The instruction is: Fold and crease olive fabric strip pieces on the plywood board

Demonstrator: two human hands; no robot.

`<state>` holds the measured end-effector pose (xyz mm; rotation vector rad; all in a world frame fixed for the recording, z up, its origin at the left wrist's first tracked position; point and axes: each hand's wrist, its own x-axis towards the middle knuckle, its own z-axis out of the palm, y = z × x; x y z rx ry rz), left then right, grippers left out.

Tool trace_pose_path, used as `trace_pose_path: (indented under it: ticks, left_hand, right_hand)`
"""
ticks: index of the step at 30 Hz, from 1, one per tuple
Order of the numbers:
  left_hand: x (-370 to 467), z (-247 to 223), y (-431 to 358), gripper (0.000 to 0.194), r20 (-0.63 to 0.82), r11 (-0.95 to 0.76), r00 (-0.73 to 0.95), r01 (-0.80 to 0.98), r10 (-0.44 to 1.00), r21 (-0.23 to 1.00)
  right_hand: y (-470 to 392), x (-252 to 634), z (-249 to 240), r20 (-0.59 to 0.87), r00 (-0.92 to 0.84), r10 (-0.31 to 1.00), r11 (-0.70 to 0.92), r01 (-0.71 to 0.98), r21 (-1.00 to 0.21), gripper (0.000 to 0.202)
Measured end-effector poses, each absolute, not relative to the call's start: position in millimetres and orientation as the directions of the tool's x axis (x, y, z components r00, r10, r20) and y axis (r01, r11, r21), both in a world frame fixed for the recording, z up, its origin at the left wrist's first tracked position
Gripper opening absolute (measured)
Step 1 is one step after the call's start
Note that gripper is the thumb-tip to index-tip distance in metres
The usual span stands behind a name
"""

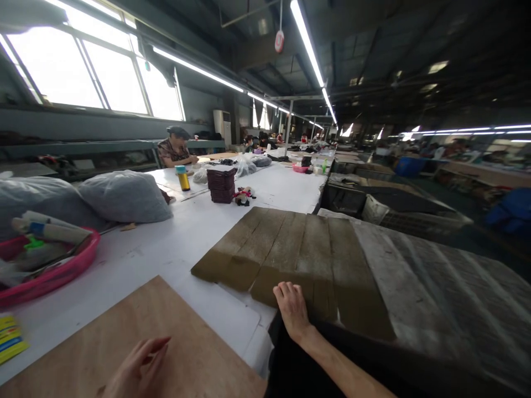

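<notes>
My right hand point(292, 310) is on the near part of an olive-brown sheet point(307, 249), its fingers bent together. Whether a piece is pinched under them is hidden. Long seams split the sheet into several strips, paler and duller on their far part. Over a plywood board point(166, 315) at the lower left is my left hand point(141, 367), cut off by the frame's bottom edge. Its thumb and fingertips come together, and no object shows between them.
A pink basket point(89, 254) with bottles and a yellow packet point(11, 337) lie left. Stuffed plastic bags point(124, 196), a dark stack point(222, 185) and a yellow bottle point(182, 179) stand on the white table point(166, 243). A seated person point(176, 146) is beyond; crates point(394, 215) stand right.
</notes>
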<state>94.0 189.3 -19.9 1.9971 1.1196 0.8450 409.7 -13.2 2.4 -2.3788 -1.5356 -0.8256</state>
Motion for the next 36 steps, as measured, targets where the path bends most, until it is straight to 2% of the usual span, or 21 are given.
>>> trace_pose_path:
  ticks: [3,8,13,17,20,23,26,29,32,34,35,36]
  left_hand:
    - [101.4,-14.2,185.1,0.026,0.196,-0.407,0.463,0.418,0.865,0.812]
    - [94.3,-8.7,187.3,0.038,0.145,-0.413,0.508,0.466,0.849,0.782]
    - [98.7,-8.8,188.5,0.051,0.06,-0.32,0.482,0.478,0.874,0.818]
    - [114.4,-4.1,183.5,0.061,-0.06,-0.118,0.444,0.363,0.894,0.924]
    - [130.3,-0.7,179.5,0.055,-0.175,0.113,0.422,0.168,0.89,0.979]
    - [148.7,4.8,178.0,0.04,-0.334,0.352,0.45,0.047,0.828,0.935]
    - [165.9,11.3,180.4,0.028,-0.403,0.467,0.535,0.017,0.743,0.884]
    - [176.6,13.4,188.9,0.026,-0.4,0.429,0.566,0.09,0.721,0.899]
    - [181.3,10.3,204.6,0.034,-0.434,0.301,0.511,0.324,0.742,0.897]
    - [184.1,7.4,218.0,0.03,-0.428,0.234,0.448,0.426,0.785,0.874]
    - [186.2,6.1,225.0,0.025,-0.408,0.21,0.425,0.439,0.808,0.874]
    - [189.0,5.2,231.8,0.02,-0.376,0.179,0.409,0.444,0.831,0.878]
  right_hand:
    - [-14.4,407.8,11.4,0.51,0.298,0.807,-0.42,0.897,0.14,0.022]
    - [-32.7,408.4,27.2,0.432,0.312,0.846,-0.382,0.921,0.081,0.018]
    - [-71.3,413.5,48.3,0.402,0.264,0.877,-0.319,0.945,0.073,0.027]
    - [-105.1,418.3,60.3,0.398,0.276,0.875,-0.322,0.945,0.053,0.033]
    - [-122.3,418.7,58.6,0.402,0.307,0.863,-0.344,0.939,0.021,0.035]
    - [-128.0,414.9,45.3,0.418,0.35,0.838,-0.376,0.926,-0.022,0.035]
    - [-125.9,405.7,28.0,0.423,0.416,0.805,-0.427,0.901,-0.072,0.034]
    - [-127.5,393.8,23.7,0.386,0.477,0.789,-0.47,0.874,-0.119,0.03]
    - [-148.1,392.1,37.0,0.342,0.454,0.823,-0.399,0.89,-0.22,0.038]
    - [-176.3,402.4,45.0,0.429,0.548,0.718,-0.422,0.833,-0.358,0.034]
    - [-193.8,410.5,45.7,0.498,0.673,0.547,-0.48,0.739,-0.472,0.027]
    - [-212.5,419.6,43.7,0.529,0.802,0.276,-0.515,0.588,-0.623,0.024]
